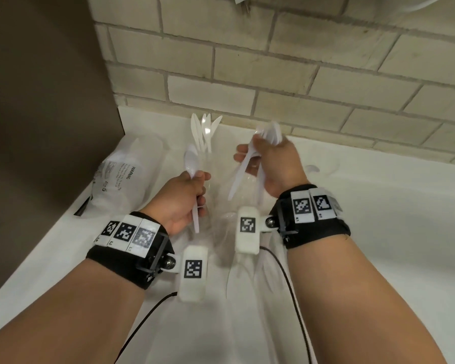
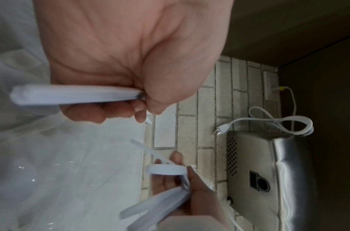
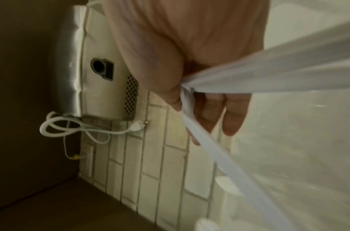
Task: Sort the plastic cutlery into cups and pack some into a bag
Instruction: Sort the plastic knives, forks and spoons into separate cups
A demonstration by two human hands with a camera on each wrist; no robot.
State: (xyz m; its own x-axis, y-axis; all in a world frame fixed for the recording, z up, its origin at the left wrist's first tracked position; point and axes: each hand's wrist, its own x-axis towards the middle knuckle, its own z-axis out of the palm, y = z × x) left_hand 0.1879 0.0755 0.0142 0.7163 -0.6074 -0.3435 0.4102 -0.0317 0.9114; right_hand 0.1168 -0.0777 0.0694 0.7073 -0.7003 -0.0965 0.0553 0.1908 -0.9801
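Observation:
My left hand (image 1: 192, 195) grips white plastic spoons (image 1: 191, 161) by their handles, bowls up; in the left wrist view the stacked spoon handles (image 2: 71, 95) stick out of the left hand's fist (image 2: 120, 101). My right hand (image 1: 268, 161) holds a bundle of white cutlery (image 1: 267, 134), its handles (image 1: 238, 179) pointing down and left. The right wrist view shows those cutlery handles (image 3: 269, 75) fanning out of the right hand (image 3: 219, 109). Between and behind the hands, several white knives (image 1: 204, 130) stand blades up in a clear cup (image 1: 206, 164). More loose cutlery (image 1: 247, 271) lies on the white counter (image 1: 378, 232) under my wrists.
A clear plastic bag (image 1: 121, 174) with warning print lies at the left against a brown panel (image 1: 45, 101). A brick wall (image 1: 273, 74) backs the counter. A steel appliance (image 2: 269, 179) with a coiled white cord (image 2: 279, 123) hangs on that wall.

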